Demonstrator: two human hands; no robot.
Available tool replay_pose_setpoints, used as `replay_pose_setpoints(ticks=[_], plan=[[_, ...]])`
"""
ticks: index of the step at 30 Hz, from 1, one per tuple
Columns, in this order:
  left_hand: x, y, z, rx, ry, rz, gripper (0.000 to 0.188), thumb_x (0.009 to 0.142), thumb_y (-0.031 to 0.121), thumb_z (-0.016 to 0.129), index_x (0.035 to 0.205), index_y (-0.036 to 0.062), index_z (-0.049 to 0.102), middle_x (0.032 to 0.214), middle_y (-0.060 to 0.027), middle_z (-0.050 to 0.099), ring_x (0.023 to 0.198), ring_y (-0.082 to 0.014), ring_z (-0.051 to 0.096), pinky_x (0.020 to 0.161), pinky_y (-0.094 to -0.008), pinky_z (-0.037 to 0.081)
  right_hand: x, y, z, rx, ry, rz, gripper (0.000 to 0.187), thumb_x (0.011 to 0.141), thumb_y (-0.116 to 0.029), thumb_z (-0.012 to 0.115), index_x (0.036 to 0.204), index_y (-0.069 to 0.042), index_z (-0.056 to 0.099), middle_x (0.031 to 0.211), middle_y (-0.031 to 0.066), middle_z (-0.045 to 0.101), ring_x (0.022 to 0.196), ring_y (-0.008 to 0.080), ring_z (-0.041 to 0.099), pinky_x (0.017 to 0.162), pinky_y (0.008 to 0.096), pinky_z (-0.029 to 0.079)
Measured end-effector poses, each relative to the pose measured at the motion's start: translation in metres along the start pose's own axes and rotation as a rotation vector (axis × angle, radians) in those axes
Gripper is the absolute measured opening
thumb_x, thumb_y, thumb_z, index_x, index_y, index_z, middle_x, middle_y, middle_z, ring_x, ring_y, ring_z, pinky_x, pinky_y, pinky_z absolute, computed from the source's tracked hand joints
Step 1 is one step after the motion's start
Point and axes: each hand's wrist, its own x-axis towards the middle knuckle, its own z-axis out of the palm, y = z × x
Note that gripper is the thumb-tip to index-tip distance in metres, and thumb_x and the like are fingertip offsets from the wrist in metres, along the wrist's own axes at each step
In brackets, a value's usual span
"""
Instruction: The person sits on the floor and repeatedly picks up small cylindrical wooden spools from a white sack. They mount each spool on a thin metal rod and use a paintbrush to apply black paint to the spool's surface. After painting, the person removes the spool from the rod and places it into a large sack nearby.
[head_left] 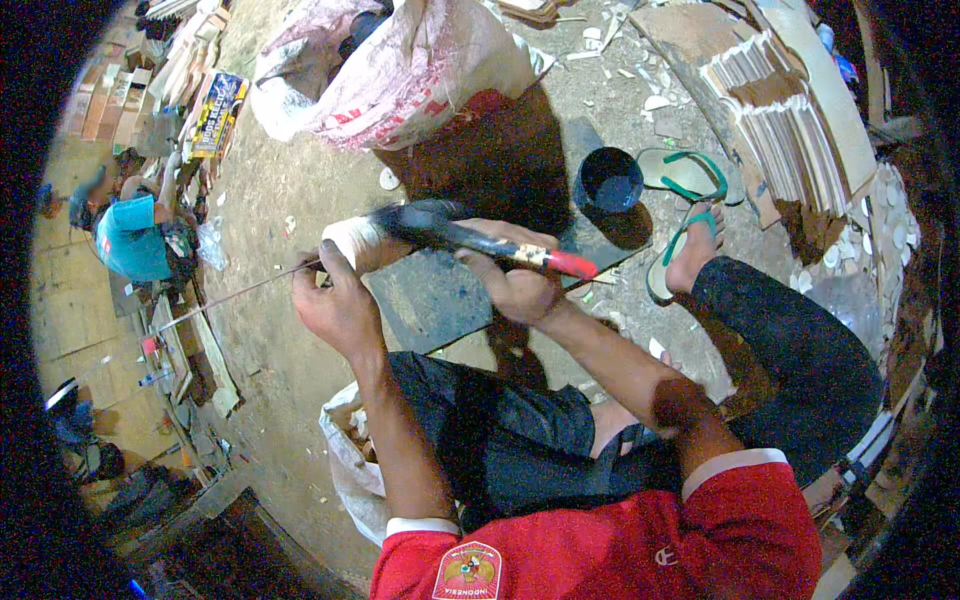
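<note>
My left hand (340, 308) is closed, thumb raised, beside a pale cylindrical piece (356, 243). A thin cord or strip (235, 294) runs from its fingers out to the left. My right hand (522, 290) is closed around a black stick-like tool with a red tip (500, 243); the tool's dark, thicker end meets the pale piece. What kind of tool it is, I cannot make out. Both hands are above a grey flat board (430, 300) on the ground.
A large white and pink sack (420, 75) stands ahead, with a black bucket (608, 180) to its right. Stacked thin boards (775, 120) lie far right. Near my left leg is a smaller white sack (345, 480). A person in a blue shirt (133, 238) sits at left.
</note>
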Motion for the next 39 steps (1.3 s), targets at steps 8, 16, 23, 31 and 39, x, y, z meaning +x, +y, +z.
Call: replay_pose_setpoints(ticks=[8, 16, 23, 31, 39], plan=[[0.006, 0.002, -0.001, -0.012, -0.010, -0.027, 0.029, 0.093, 0.022, 0.063, 0.086, -0.0064, 0.064, 0.081, -0.0174, 0.068, 0.073, -0.0255, 0.064, 0.070, -0.0392, 0.049, -0.014, -0.005, 0.000, -0.109, 0.134, 0.228, 0.019, 0.088, -0.015, 0.072, 0.101, -0.001, 0.070, 0.094, 0.0110, 0.073, 0.084, 0.0224, 0.071, 0.078, 0.0357, 0.057], [0.001, -0.006, -0.001, -0.043, -0.033, -0.087, 0.030, 0.092, 0.023, 0.063, 0.088, -0.0068, 0.064, 0.087, -0.0198, 0.068, 0.077, -0.0296, 0.065, 0.074, -0.0407, 0.049, 0.002, -0.008, 0.013, -0.085, 0.136, 0.067, 0.026, 0.087, -0.023, 0.073, 0.103, -0.003, 0.071, 0.096, 0.0127, 0.074, 0.087, 0.0258, 0.072, 0.081, 0.0366, 0.057], [-0.003, -0.010, -0.004, -0.185, -0.054, -0.106, 0.026, 0.095, 0.022, 0.062, 0.093, -0.0047, 0.065, 0.087, -0.0156, 0.068, 0.081, -0.0226, 0.065, 0.073, -0.0365, 0.050, -0.044, 0.065, -0.029, -0.467, 0.060, 0.453, 0.028, 0.087, -0.027, 0.073, 0.106, -0.006, 0.071, 0.092, 0.0113, 0.073, 0.083, 0.0255, 0.070, 0.079, 0.0361, 0.055], [0.010, -0.030, -0.008, -0.176, -0.060, -0.032, 0.022, 0.097, 0.019, 0.062, 0.094, -0.0032, 0.062, 0.089, -0.0122, 0.064, 0.073, -0.0164, 0.061, 0.061, -0.0326, 0.049, 0.084, 0.000, -0.151, -0.791, 0.253, 0.459, 0.040, 0.083, -0.040, 0.071, 0.079, 0.000, 0.069, 0.073, 0.0191, 0.070, 0.069, 0.0364, 0.069, 0.066, 0.0455, 0.053], [0.007, -0.008, -0.010, -0.181, -0.098, 0.004, 0.023, 0.098, 0.019, 0.062, 0.094, -0.0037, 0.062, 0.086, -0.0114, 0.065, 0.075, -0.0168, 0.063, 0.068, -0.0316, 0.053, 0.078, 0.062, -0.165, -1.240, -0.087, 0.417, 0.044, 0.085, -0.041, 0.067, 0.082, 0.003, 0.071, 0.084, 0.0259, 0.069, 0.078, 0.0427, 0.068, 0.074, 0.0505, 0.055]])
